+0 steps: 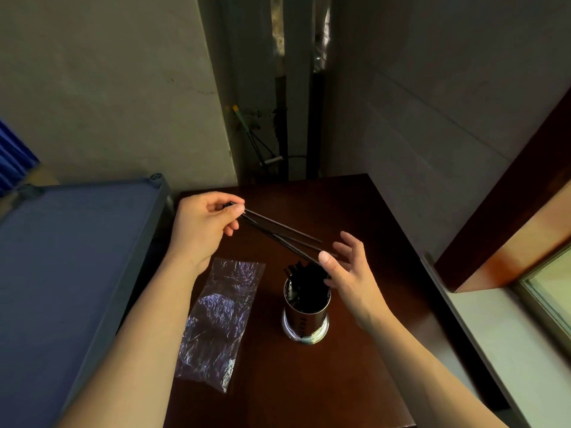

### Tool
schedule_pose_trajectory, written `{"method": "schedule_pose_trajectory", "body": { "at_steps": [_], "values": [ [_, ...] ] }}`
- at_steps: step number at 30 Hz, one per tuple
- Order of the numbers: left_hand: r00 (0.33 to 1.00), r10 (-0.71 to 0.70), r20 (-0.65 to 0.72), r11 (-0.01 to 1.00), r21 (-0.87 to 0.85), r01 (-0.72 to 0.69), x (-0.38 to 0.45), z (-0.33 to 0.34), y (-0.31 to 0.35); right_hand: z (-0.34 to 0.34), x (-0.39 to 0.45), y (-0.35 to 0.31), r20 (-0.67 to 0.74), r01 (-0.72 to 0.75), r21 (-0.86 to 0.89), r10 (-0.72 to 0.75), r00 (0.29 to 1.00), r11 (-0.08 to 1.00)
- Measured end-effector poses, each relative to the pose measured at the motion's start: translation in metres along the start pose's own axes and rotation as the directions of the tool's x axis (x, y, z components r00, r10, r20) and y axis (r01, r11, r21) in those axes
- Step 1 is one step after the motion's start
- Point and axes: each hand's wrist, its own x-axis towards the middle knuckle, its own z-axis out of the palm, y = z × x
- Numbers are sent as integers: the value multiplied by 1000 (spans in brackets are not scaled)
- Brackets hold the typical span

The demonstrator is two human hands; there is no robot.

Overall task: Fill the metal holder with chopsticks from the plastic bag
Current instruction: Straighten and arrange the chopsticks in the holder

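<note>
My left hand [202, 225] pinches one end of a small bunch of black chopsticks [279, 233] held above the dark wooden table [355, 211]. The bunch slopes down to the right, where my right hand [346, 267] touches its far end with thumb and fingers spread. Just below that end stands the round metal holder [306, 319], with several black chopsticks [304, 274] standing in it. The clear plastic bag [219, 316] lies flat and crumpled on the table left of the holder; it looks empty.
A blue-grey shelf surface [71, 267] borders the table on the left. A wall corner with pipes [287, 125] stands behind the table. A pale ledge and window frame [525, 307] run along the right side.
</note>
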Motion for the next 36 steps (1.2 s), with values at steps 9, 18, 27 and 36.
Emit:
{"method": "schedule_pose_trajectory", "body": {
  "at_steps": [9, 18, 27, 36],
  "values": [
    [941, -319, 111, 841, -424, 336, -26, 28, -25, 22, -4, -10, 167, -233, 732, 163, 972, 640],
    [876, -432, 213, 765, -429, 481, -51, 63, -59, -2, 6, -32, 33, 28, 640, -63, 997, 768],
    [851, -424, 311, 770, -371, 519, -63, 83, -75, 1, 9, -29, -197, 176, 35, -165, 966, 984],
    [831, -555, 47, 825, -101, 556, -64, 74, -102, 20, 9, -4, 59, 162, -513, -153, 986, 843]
  ]
}}
